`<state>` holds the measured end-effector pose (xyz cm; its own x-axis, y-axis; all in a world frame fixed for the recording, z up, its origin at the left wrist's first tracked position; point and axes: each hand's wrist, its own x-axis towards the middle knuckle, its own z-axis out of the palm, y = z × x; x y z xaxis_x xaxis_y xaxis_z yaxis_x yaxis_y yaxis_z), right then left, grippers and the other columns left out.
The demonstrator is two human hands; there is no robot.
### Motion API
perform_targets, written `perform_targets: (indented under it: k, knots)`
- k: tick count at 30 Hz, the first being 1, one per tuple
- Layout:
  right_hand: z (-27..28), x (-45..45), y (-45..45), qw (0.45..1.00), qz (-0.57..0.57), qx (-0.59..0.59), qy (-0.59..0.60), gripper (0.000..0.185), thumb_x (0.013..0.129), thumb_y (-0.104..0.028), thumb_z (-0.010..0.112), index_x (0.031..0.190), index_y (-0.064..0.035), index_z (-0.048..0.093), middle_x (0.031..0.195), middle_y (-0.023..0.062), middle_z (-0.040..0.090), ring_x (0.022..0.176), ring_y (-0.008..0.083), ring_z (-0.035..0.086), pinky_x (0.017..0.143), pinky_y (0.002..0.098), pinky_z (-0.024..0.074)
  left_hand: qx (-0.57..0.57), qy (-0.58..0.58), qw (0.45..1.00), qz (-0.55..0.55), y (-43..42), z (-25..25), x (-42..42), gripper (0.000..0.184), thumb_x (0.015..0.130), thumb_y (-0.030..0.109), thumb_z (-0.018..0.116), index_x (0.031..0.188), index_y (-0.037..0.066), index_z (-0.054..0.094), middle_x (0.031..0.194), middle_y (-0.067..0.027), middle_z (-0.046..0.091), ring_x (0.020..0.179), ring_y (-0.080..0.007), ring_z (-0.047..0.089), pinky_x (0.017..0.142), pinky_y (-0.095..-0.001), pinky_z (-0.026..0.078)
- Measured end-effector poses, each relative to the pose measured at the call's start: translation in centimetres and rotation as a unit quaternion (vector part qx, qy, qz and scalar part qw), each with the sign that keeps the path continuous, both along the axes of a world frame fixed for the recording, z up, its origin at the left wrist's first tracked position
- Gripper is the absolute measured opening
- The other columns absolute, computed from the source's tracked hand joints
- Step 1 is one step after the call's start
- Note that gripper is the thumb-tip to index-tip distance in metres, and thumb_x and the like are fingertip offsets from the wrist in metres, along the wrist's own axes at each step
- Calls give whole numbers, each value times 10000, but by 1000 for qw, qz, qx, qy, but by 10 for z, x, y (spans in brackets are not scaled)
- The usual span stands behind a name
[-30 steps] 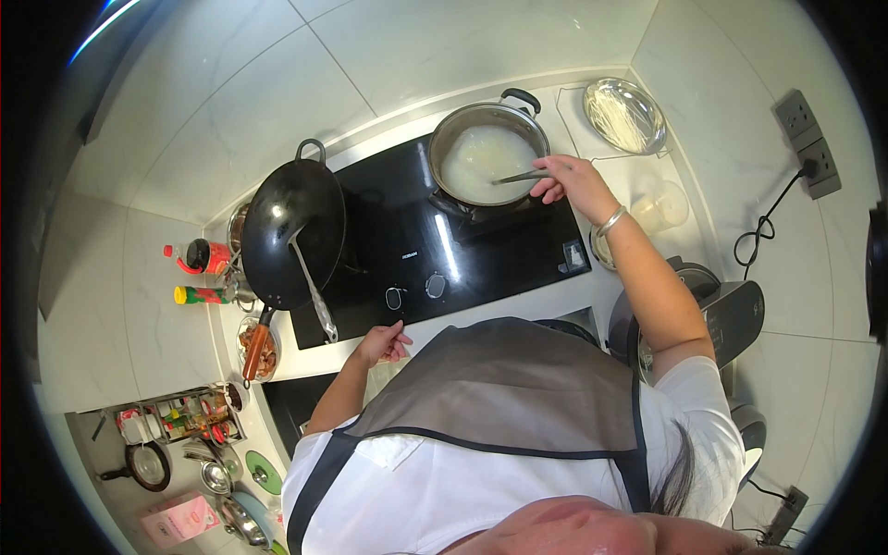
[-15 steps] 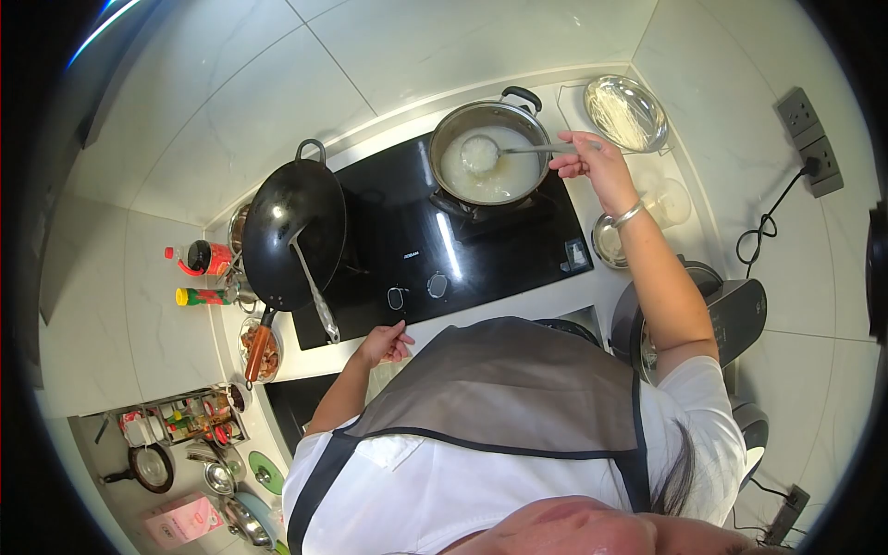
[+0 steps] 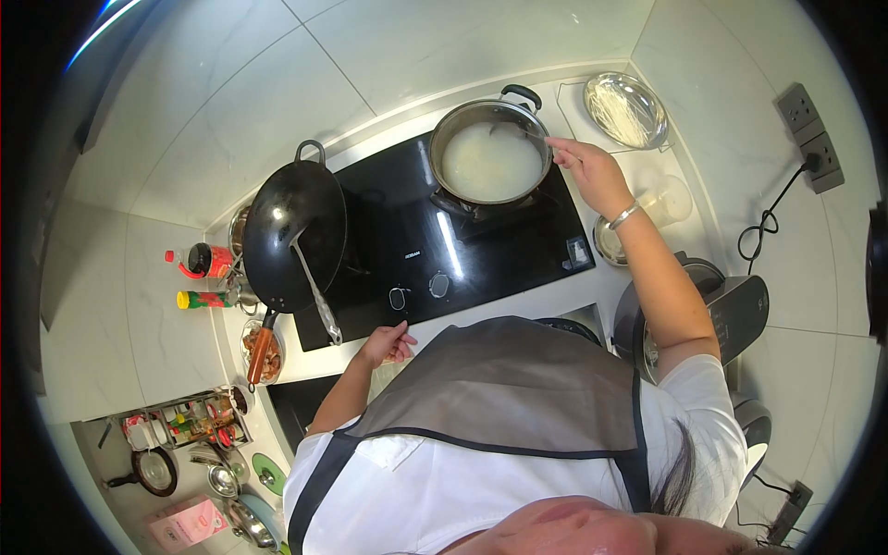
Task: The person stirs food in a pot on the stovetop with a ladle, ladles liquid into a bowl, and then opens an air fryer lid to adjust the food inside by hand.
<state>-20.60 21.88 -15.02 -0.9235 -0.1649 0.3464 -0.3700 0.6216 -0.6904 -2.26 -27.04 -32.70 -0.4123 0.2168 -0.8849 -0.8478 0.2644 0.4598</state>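
My right hand (image 3: 592, 176) is closed on the handle of a metal ladle (image 3: 529, 135) over the right side of the pot. The ladle's bowl is sunk in cloudy white liquid (image 3: 492, 166) and hidden. This fills much of the deep steel pot (image 3: 438, 148), which stands on the black glass cooktop (image 3: 388, 231). My left hand (image 3: 388, 345) hangs by the counter's front edge, its fingers loosely bent and slightly apart, with nothing visible in them.
A black wok (image 3: 291, 222) with a metal spatula (image 3: 316, 291) lying in it sits at the left of the cooktop. Pale noodle-like strands fill a steel dish (image 3: 625, 111) at back right. Beside the wok handle is a bowl of brown pieces (image 3: 268, 356). A dark appliance (image 3: 735, 319) stands right.
The ladle's bowl, raised with white contents half a second ago, has gone down into the liquid toward the pot's back. My right hand has shifted slightly left and tilted the handle. My left hand stays put.
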Motion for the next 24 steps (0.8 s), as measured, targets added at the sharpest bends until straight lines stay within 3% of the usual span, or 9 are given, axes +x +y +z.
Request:
perform_targets:
  k: [5,11,14,17,20,21,24]
  knots:
    - [29,10,-5,997,-35,58,-46,230,996,-195,508,1087,-84,687,763,82,697,705,235,674,681,354,522,2,2,1000,-2,0,0,0,587,1025,496,446,935,-17,718,601,-17,618,477,-96,539,461,-215,432]
    - [21,8,-4,982,-15,-98,-163,257,1011,-232,494,1043,-53,676,669,72,672,583,168,630,625,309,503,11,-6,1000,-5,-5,-10,-2,581,1023,502,445,926,0,720,638,-76,665,468,-130,581,483,-245,486]
    - [6,5,-12,943,-7,-230,-241,261,1012,-209,485,1091,-41,669,692,75,677,589,146,617,626,299,502,9,-7,1000,-8,-6,-9,-2,581,1022,504,447,926,0,719,640,-76,667,471,-131,585,481,-245,487]
    - [-10,8,-25,945,10,-230,-234,261,1009,-191,488,1156,-65,663,743,78,690,640,155,627,655,301,511,4,-8,1000,-8,-6,-9,-2,578,1021,505,450,924,2,718,641,-75,667,473,-131,588,482,-247,490]
    - [-14,14,-34,984,39,-97,-145,276,992,-162,490,1203,-106,659,797,82,700,701,184,646,687,305,515,3,-8,1000,-6,-5,-7,-2,574,1019,505,454,923,4,717,642,-75,667,474,-132,589,483,-248,494]
    - [-11,15,-34,992,50,-43,-107,280,970,-144,525,1214,-145,662,881,94,707,796,244,657,745,336,517,3,-8,1000,-6,-5,-7,-2,574,1019,504,455,922,4,717,642,-75,667,474,-132,590,484,-248,495]
    - [-22,10,-36,995,60,46,61,278,947,-122,551,1197,-146,671,944,118,689,877,299,632,792,381,506,9,-8,1000,-4,-5,-8,-2,572,1020,502,455,924,2,716,643,-77,667,475,-132,592,484,-246,496]
